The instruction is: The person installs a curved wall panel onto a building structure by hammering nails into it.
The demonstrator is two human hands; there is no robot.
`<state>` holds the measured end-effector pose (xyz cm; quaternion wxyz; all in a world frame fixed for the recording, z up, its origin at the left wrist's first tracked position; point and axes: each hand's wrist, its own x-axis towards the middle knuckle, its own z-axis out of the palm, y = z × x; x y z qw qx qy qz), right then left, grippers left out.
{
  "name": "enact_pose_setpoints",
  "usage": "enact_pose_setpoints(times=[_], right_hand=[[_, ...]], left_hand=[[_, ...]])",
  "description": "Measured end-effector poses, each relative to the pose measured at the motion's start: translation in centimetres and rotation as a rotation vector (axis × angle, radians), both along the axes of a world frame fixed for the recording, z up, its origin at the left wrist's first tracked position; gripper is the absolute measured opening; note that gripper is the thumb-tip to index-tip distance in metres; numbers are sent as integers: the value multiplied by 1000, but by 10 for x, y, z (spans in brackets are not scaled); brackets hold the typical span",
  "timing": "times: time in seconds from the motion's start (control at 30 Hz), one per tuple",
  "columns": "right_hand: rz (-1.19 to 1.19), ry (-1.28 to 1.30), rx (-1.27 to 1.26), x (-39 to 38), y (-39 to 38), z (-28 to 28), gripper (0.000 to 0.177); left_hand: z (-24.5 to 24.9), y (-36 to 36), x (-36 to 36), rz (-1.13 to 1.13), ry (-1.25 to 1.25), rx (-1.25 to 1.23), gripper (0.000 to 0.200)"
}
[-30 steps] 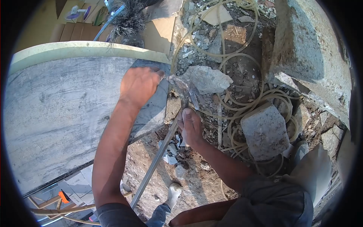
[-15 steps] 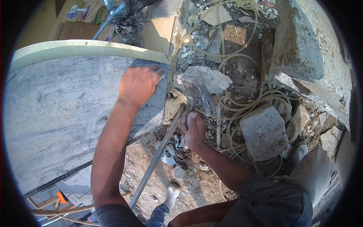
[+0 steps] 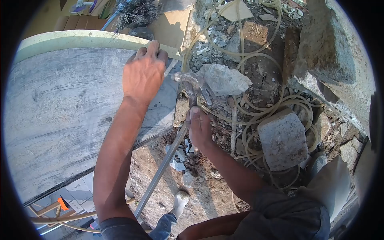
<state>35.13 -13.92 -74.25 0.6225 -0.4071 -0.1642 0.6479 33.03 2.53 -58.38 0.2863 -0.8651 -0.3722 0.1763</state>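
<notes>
My left hand (image 3: 145, 75) rests at the right part of the large grey slab (image 3: 76, 92), its fingers apart and reaching to the pale green far edge strip (image 3: 96, 39). Its thumb is hidden, and nothing shows in its fingers. A claw hammer (image 3: 195, 83) is upright in my right hand (image 3: 199, 127), which is closed round the handle just below the head. The hammer's striking face points left, close to the slab's right corner, and its claw curves right. Below my right hand, a metal bar (image 3: 162, 168) slants toward the lower left.
Right of the hammer lies a rough white rock (image 3: 226, 80). Coils of clear hose (image 3: 256, 114) loop over rubble around a square stone block (image 3: 283, 139). A large concrete piece (image 3: 332, 48) stands at the upper right. A dark bristle brush (image 3: 138, 16) lies beyond the slab.
My left hand has moved up toward the slab's far edge and its fingers have spread. The hammer has shifted left and slightly up, its striking face now nearer the slab's corner.
</notes>
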Motion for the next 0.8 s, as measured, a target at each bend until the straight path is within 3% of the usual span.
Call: enact_pose_setpoints(times=[0.13, 0.2, 0.23, 0.3, 0.33, 0.4, 0.43, 0.53, 0.67, 0.73, 0.77, 0.8], right_hand=[[28, 67, 120, 29, -9, 23, 58], [-118, 294, 135, 46, -30, 39, 57], [-113, 301, 129, 49, -40, 43, 57], [-396, 447, 239, 54, -47, 44, 58], [-393, 447, 239, 47, -44, 38, 58], [-368, 381, 84, 17, -26, 12, 59], [-166, -15, 31, 0, -3, -8, 59], [-49, 177, 36, 14, 2, 9, 59], [-205, 236, 211, 54, -36, 39, 65], [-593, 241, 422, 54, -41, 45, 66], [-584, 181, 502, 43, -32, 32, 56], [-419, -89, 324, 7, -18, -18, 49]], left_hand=[[-3, 2, 5, 48, 29, -4, 17], [-3, 3, 3, 37, 17, 0, 17], [-3, 2, 2, 44, 25, -5, 17], [-3, 3, 4, 46, 24, -8, 18], [-3, 5, 4, 48, 23, -7, 18], [-3, 5, 1, 23, 9, -1, 19], [-6, 1, 0, 34, 6, -8, 19], [-1, 14, 6, 5, -8, 40, 20], [-3, 7, 3, 57, 23, -13, 22], [-4, 7, 2, 33, 10, -7, 22], [-3, 7, 1, 45, 11, 0, 22], [-3, 7, 1, 54, 13, -11, 22]])
